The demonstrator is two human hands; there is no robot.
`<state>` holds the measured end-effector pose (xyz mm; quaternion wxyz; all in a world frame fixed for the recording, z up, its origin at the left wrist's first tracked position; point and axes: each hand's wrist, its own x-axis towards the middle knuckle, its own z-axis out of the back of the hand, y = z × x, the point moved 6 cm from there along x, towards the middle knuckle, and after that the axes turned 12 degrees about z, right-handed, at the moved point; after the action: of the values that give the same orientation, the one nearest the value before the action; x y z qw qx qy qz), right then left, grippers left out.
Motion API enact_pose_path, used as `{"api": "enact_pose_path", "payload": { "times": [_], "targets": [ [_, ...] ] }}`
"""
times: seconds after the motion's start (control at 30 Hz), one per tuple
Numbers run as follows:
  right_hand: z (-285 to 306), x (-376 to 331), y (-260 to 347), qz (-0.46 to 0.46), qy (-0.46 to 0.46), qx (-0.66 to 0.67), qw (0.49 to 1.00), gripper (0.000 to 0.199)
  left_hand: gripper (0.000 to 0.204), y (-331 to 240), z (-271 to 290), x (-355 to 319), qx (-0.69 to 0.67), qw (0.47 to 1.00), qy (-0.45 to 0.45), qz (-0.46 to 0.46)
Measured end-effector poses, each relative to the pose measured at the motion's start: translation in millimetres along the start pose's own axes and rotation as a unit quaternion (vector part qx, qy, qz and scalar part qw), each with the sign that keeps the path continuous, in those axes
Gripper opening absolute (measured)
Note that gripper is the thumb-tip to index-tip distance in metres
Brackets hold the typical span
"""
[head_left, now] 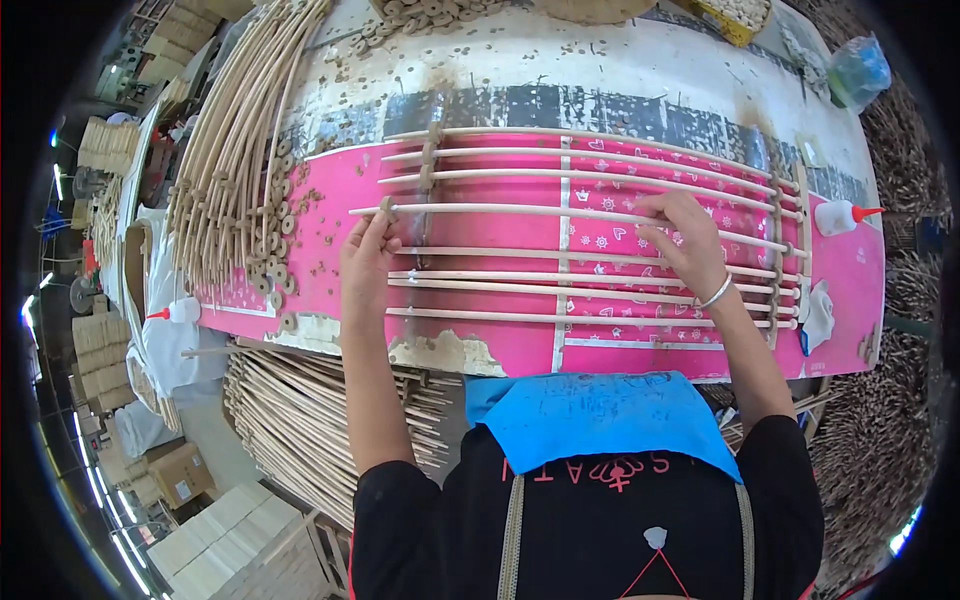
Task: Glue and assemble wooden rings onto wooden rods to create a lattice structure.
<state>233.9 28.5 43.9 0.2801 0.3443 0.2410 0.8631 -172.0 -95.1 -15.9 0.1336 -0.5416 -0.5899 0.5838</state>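
Several pale wooden rods lie side by side across a pink sheet (pixel 330 235) on the table. My left hand (pixel 370 245) pinches a small wooden ring (pixel 387 204) near the left end of one wooden rod (pixel 500 209). Farther along that rod, my right hand (pixel 684 238) grips it between thumb and fingers. Beyond it, the far rods (pixel 480 176) carry wooden rings (pixel 430 160) near their left ends. At the right, more rings (pixel 775 250) sit around the rods. The nearer rods (pixel 470 315) show no rings at their left ends.
A bundle of rods with rings (pixel 235 150) lies at the left beside loose rings (pixel 275 270). More rings (pixel 430 12) are heaped at the far edge. Red-tipped white bottles stand at the right (pixel 835 217) and left (pixel 185 310). Below the table edge rests a rod stack (pixel 300 400).
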Motion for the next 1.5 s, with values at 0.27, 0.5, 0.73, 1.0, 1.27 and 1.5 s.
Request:
{"api": "enact_pose_path", "payload": {
  "times": [0.27,0.5,0.73,1.0,1.27,1.5],
  "targets": [
    [4.8,-2.9,-9.1,0.025,-0.001,-0.083,0.996,0.011,0.028,2.9,-20.3,5.4,0.008,1.000,0.023,0.007],
    [-1.7,0.4,-16.0,-0.007,0.009,-0.038,0.999,0.016,0.027,4.0,-15.3,9.9,0.026,1.000,0.010,0.012],
    [-2.3,-1.9,-18.1,-0.014,0.015,-0.059,0.998,0.015,0.030,3.4,-19.1,8.1,0.031,0.999,0.025,0.017],
    [-16.1,-5.6,-32.0,0.015,-0.006,-0.022,1.000,0.013,0.031,-4.9,18.5,4.6,0.216,0.973,-0.070,-0.045],
    [-12.1,-11.0,-38.6,0.001,-0.016,-0.029,0.999,0.016,0.037,-56.5,-65.1,-50.4,0.601,0.659,-0.154,-0.424],
    [-18.0,-8.0,-47.3,0.023,0.020,-0.036,0.999,0.016,0.043,-35.7,-51.8,-19.4,0.624,0.677,-0.080,-0.382]
  ]
}}
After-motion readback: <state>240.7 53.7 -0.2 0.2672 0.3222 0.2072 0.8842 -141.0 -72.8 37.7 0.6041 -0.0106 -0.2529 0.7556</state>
